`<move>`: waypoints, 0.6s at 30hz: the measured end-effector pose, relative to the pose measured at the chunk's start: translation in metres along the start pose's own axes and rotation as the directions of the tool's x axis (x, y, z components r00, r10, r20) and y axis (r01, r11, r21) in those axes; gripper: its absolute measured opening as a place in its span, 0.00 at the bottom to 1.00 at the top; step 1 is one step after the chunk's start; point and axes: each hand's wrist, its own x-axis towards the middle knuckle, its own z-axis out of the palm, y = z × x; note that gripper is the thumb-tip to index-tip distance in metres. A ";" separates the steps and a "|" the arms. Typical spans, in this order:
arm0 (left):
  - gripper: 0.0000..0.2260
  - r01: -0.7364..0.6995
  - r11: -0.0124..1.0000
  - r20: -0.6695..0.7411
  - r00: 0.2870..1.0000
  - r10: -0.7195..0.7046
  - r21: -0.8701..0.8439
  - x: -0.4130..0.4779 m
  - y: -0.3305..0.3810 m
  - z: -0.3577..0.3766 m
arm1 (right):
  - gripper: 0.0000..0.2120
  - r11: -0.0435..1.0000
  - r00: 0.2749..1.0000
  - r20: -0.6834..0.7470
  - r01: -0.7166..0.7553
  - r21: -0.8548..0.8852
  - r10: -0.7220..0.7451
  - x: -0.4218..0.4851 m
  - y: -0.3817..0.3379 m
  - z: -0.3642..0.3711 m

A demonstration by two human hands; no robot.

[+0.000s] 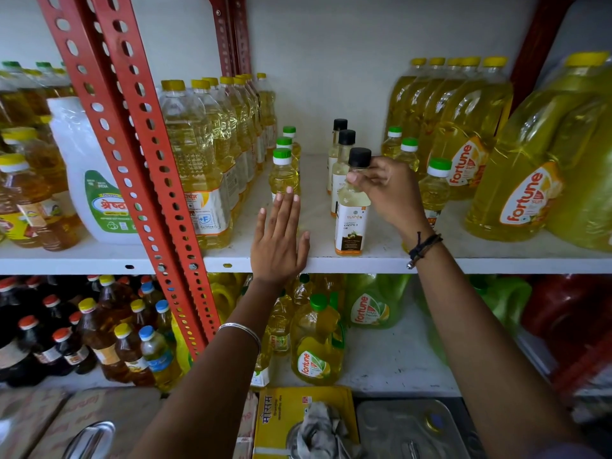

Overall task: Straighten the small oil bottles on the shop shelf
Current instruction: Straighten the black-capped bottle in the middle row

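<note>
— Where do we have the coconut oil bottle [351, 223]?
— On the shelf [364, 261] front, our right hand [390, 193] gripping its neck; pale oil inside.
— And our left hand [280, 240]?
— Flat, fingers spread, touching a green-capped yellow oil bottle [283, 175].

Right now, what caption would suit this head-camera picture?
Right hand grips the front coconut oil bottle near its black cap; the left hand lies flat on the shelf before green-capped bottles.

Right hand [389, 190] gripping black-capped coconut oil bottle [351, 210] neck, left hand [278, 240] flat, fingers [285, 202] touching green-capped bottle [283, 175]
</note>
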 end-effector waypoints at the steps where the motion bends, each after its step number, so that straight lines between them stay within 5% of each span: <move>1: 0.28 -0.001 1.000 0.001 1.000 0.001 -0.001 0.000 0.000 0.000 | 0.13 1.000 1.000 -0.001 0.002 0.004 -0.002 0.000 0.000 0.000; 14: 0.26 0.000 1.000 0.008 1.000 0.000 -0.031 0.000 0.000 -0.003 | 0.20 1.000 1.000 -0.014 -0.020 0.019 0.020 -0.009 0.002 0.000; 18: 0.26 -0.016 0.998 -0.041 0.999 0.014 -0.058 -0.005 -0.009 -0.014 | 0.22 0.997 0.975 -0.217 0.058 0.052 -0.045 -0.020 -0.004 0.001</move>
